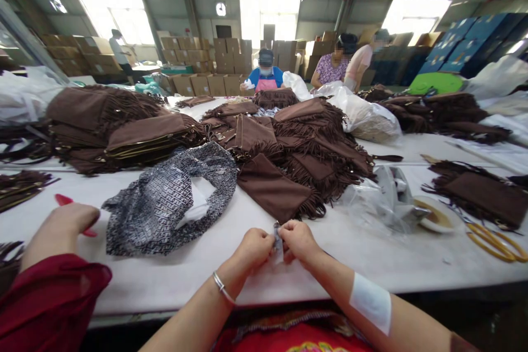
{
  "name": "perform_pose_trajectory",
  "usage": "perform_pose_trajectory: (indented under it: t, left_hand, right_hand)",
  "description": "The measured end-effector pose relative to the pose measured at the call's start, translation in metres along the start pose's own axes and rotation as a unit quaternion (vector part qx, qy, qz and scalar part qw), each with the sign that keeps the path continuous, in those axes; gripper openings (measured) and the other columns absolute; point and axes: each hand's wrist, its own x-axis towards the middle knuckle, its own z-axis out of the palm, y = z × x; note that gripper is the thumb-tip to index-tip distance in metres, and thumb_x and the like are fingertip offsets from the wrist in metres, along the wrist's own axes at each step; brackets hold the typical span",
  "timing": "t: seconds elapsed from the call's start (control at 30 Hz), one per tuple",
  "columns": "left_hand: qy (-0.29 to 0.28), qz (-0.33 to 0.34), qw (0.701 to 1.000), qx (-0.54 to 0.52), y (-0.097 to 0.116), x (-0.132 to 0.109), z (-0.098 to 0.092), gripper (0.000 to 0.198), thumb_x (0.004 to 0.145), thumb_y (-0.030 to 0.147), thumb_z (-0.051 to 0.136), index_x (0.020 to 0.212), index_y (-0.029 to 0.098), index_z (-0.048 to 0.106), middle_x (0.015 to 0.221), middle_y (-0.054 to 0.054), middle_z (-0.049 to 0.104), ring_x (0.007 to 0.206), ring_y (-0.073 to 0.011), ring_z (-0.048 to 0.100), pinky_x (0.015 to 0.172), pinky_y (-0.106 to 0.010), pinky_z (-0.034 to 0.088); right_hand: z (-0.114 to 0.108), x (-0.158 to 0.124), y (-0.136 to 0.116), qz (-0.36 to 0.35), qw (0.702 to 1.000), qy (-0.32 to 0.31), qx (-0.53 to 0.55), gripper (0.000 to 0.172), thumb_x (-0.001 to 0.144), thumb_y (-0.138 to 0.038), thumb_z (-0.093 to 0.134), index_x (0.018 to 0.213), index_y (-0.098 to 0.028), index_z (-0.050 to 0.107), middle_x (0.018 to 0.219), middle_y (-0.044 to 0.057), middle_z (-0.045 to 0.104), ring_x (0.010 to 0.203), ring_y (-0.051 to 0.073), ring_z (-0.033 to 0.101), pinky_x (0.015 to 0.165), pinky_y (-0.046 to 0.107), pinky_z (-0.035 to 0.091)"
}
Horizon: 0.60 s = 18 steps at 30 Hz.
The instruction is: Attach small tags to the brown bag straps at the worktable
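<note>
Small grey strip, pinched between two hands

Near edge of the desk (157,283). Small grey strip (278,239) sits just before the closest corner of a brown fringed pouch (276,187); whether joined to it, cannot tell. Fingers of left hand (259,245) grip the strip from one side, fingers of right hand (297,238) from the other, near its upper end.

Handling, by judgement: very light, thin, probably limp; might crease or slip if held loosely. Best hold: fingertip pinch at the edges. Pouch looks soft and floppy; take it by the plain panel, clear of the fringe.
</note>
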Motion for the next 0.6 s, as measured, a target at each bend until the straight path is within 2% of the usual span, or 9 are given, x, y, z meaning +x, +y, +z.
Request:
perform_pose_trajectory:
  t: [0.13,0.2,0.23,0.3,0.37,0.43,0.5,0.6]
  left_hand:
    - [-0.010,-0.012,1.000,0.001,-0.001,0.000,-0.001,0.030,0.087,0.028,0.050,0.059,0.019,0.053,0.041,0.004,0.041,0.034,-0.0115,0.035,0.040,-0.026,0.023]
    - [-0.003,-0.010,1.000,0.005,-0.001,0.002,-0.003,0.027,0.086,0.028,0.053,0.060,0.019,0.055,0.041,0.005,0.039,0.036,-0.0117,0.035,0.042,-0.025,0.023]
    - [0.004,-0.005,1.000,0.008,-0.002,0.004,-0.005,0.026,0.084,0.027,0.056,0.060,0.018,0.056,0.041,0.005,0.040,0.038,-0.0118,0.037,0.043,-0.025,0.024]
    - [0.020,0.019,0.999,0.027,-0.003,0.009,-0.008,0.024,0.079,0.025,0.061,0.057,0.017,0.059,0.043,0.003,0.045,0.045,-0.0127,0.042,0.048,-0.025,0.027]
    - [0.037,0.057,0.995,0.076,-0.005,0.014,-0.010,0.023,0.076,0.023,0.062,0.054,0.016,0.061,0.047,-0.001,0.053,0.053,-0.0146,0.048,0.053,-0.025,0.030]
    - [0.056,0.092,0.984,0.139,-0.009,0.018,-0.011,0.023,0.075,0.023,0.059,0.054,0.016,0.064,0.053,-0.005,0.061,0.056,-0.0164,0.052,0.056,-0.026,0.031]
    - [0.073,0.109,0.975,0.181,-0.013,0.020,-0.011,0.024,0.077,0.024,0.056,0.057,0.016,0.067,0.058,-0.008,0.065,0.056,-0.0171,0.054,0.057,-0.027,0.031]
    - [0.089,0.114,0.968,0.206,-0.015,0.020,-0.010,0.026,0.080,0.027,0.055,0.060,0.016,0.069,0.062,-0.011,0.067,0.055,-0.0174,0.054,0.057,-0.028,0.031]
  right_hand:
    - [-0.005,-0.002,0.002,0.000,0.999,-0.012,-0.037,0.015,0.087,-0.028,0.049,0.077,-0.019,0.056,0.046,-0.004,0.053,0.033,0.016,0.054,0.033,0.025,0.042]
    - [-0.014,-0.004,0.000,-0.097,0.988,0.004,-0.121,0.016,0.088,-0.028,0.049,0.078,-0.019,0.058,0.053,0.000,0.059,0.044,0.017,0.059,0.044,0.028,0.048]
    - [-0.020,-0.005,-0.002,-0.179,0.968,0.020,-0.177,0.016,0.089,-0.027,0.049,0.080,-0.019,0.060,0.062,0.003,0.064,0.054,0.018,0.063,0.054,0.030,0.052]
    - [-0.030,-0.005,-0.009,-0.348,0.892,0.040,-0.286,0.019,0.091,-0.022,0.047,0.089,-0.018,0.065,0.083,0.009,0.068,0.080,0.021,0.065,0.077,0.034,0.052]
    - [-0.035,-0.002,-0.015,-0.435,0.822,0.038,-0.366,0.023,0.091,-0.018,0.046,0.098,-0.018,0.068,0.104,0.012,0.067,0.100,0.024,0.060,0.092,0.039,0.047]
    - [-0.035,0.004,-0.020,-0.458,0.778,0.028,-0.429,0.023,0.090,-0.017,0.051,0.103,-0.020,0.070,0.123,0.013,0.063,0.116,0.028,0.053,0.100,0.043,0.041]
    - [-0.033,0.011,-0.020,-0.457,0.753,0.023,-0.473,0.023,0.086,-0.019,0.059,0.105,-0.022,0.071,0.137,0.011,0.056,0.129,0.033,0.043,0.105,0.049,0.035]
    - [-0.032,0.020,-0.017,-0.446,0.751,0.005,-0.486,0.025,0.082,-0.020,0.064,0.105,-0.023,0.072,0.142,0.009,0.054,0.136,0.036,0.036,0.108,0.052,0.031]
